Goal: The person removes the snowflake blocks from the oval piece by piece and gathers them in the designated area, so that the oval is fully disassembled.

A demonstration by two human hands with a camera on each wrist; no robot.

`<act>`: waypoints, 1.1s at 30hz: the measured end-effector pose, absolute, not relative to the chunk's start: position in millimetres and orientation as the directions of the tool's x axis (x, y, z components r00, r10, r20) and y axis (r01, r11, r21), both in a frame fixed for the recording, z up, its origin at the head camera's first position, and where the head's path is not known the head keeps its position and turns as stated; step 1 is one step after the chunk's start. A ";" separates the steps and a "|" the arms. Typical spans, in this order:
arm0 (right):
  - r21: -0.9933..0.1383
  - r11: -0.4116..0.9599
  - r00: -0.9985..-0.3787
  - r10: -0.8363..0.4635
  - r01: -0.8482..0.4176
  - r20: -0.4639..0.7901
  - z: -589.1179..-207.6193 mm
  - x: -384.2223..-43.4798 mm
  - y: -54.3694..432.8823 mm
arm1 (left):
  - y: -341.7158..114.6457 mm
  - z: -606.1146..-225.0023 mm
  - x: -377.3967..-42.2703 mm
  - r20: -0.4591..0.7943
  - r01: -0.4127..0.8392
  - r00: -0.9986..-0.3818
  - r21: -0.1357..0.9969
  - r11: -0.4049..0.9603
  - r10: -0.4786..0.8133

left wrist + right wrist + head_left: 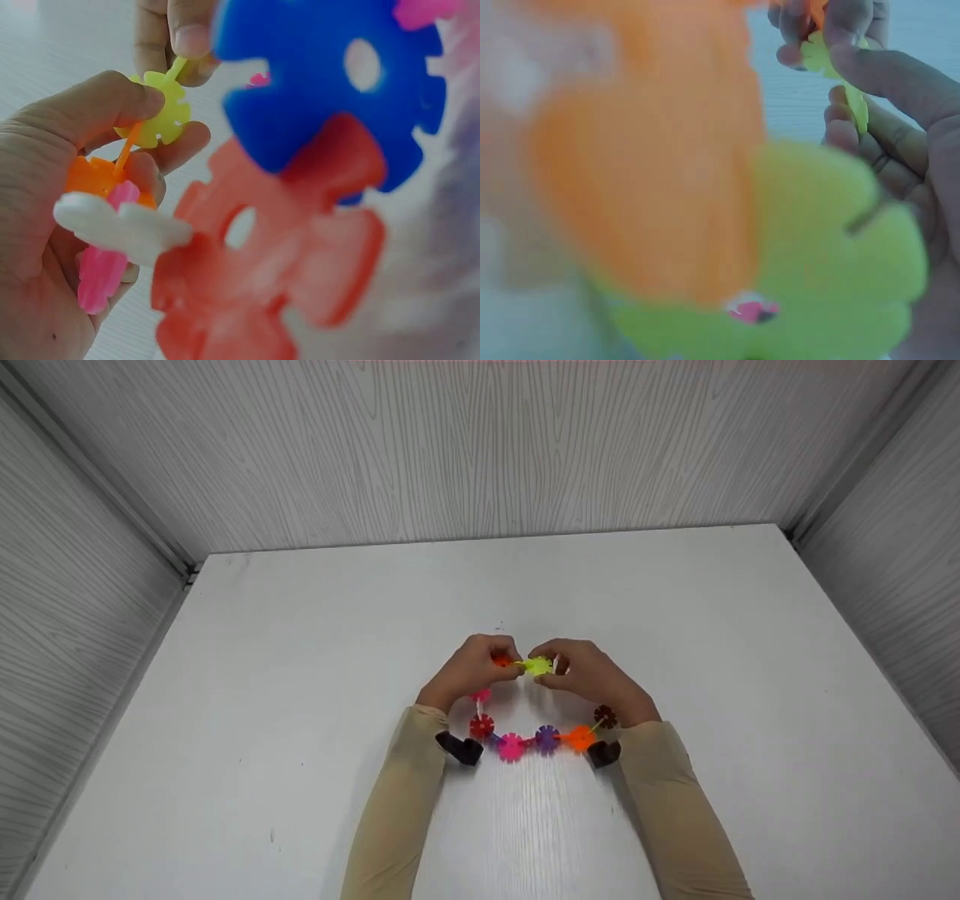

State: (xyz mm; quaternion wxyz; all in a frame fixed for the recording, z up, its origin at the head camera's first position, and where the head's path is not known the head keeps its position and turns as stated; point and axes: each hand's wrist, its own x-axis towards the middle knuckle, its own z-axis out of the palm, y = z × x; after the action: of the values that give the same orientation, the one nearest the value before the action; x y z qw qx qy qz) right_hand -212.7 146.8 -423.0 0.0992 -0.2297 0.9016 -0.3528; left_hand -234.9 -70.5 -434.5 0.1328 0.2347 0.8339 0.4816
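Thumb and fingertips of my left hand (471, 666) pinch a yellow notched disc (171, 112), part of a chain of snowflake-like plastic discs. An orange disc (88, 177), slotted into that one, sits by the left palm, with a pink disc (103, 277) and a white disc (120, 225) following. Opposite, my right hand (592, 673) pinches a second yellow disc (860, 111), which meets the first edge-on. Below the hands the chain curves round through a red disc (481, 726), a pink disc (511, 747), a purple disc (547, 739) and an orange disc (580, 739).
The white table (300, 660) lies under both hands, with pale wood-grained panels (480, 450) standing at its back and sides. A black wrist mount (460, 748) on the left sleeve and another (604, 754) on the right overlap the chain's ends.
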 end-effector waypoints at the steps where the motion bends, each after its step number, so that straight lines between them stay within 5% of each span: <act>1: -0.684 0.641 -0.872 -0.489 -0.348 -0.015 -421.5 -212.6 147.5 | -70.8 -433.7 -235.1 0.007 0.263 -0.852 0.870 0.416 0.524; 33: -0.745 0.550 -0.852 -0.522 -0.376 0.045 -410.1 -205.3 159.3 | -66.9 -420.5 -231.7 0.034 0.299 -0.796 0.890 0.343 0.604</act>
State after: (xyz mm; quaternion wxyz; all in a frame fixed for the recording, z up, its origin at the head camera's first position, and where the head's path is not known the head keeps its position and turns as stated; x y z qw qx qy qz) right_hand -205.3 159.3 -410.1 0.0913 -0.2565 0.8757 -0.3988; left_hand -231.7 -66.9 -420.5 0.1528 0.2803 0.8052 0.4997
